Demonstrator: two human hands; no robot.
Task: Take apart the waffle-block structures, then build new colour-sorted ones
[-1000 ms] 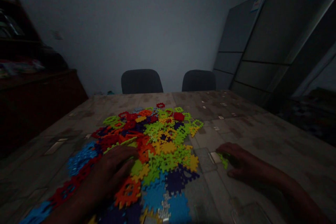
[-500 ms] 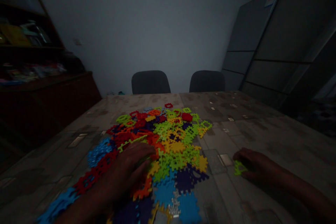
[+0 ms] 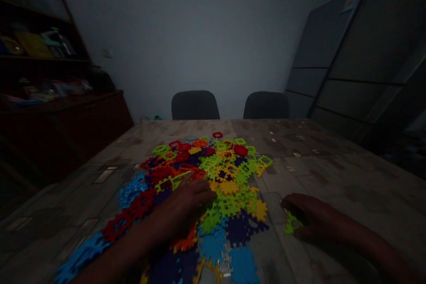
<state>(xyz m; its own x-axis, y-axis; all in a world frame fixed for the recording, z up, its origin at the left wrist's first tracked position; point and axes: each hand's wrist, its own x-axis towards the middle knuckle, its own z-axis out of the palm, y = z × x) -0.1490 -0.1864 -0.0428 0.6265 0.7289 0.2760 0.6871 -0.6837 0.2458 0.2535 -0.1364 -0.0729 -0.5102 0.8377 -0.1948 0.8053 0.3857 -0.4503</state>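
Observation:
A heap of flat, toothed plastic puzzle tiles (image 3: pixel 206 177) in green, yellow, red, orange, blue and purple lies spread on the patterned table (image 3: pixel 333 168). My left hand (image 3: pixel 186 204) rests palm down on the heap, fingers together over the orange and green tiles; whether it grips one is hidden. Just right of the heap, my right hand (image 3: pixel 308 217) lies on the table with its fingers curled on a small light-green tile (image 3: pixel 291 225). The room is very dim.
Two dark chairs (image 3: pixel 195 105) (image 3: pixel 266 105) stand at the table's far edge against a pale wall. A dark wooden cabinet with shelves (image 3: pixel 49 111) fills the left side. Large grey panels (image 3: pixel 359 53) lean at the right.
The view has shifted left. My left hand has slid forward across the heap. My right hand has drawn the green tile a little toward me and keeps it at its fingertips.

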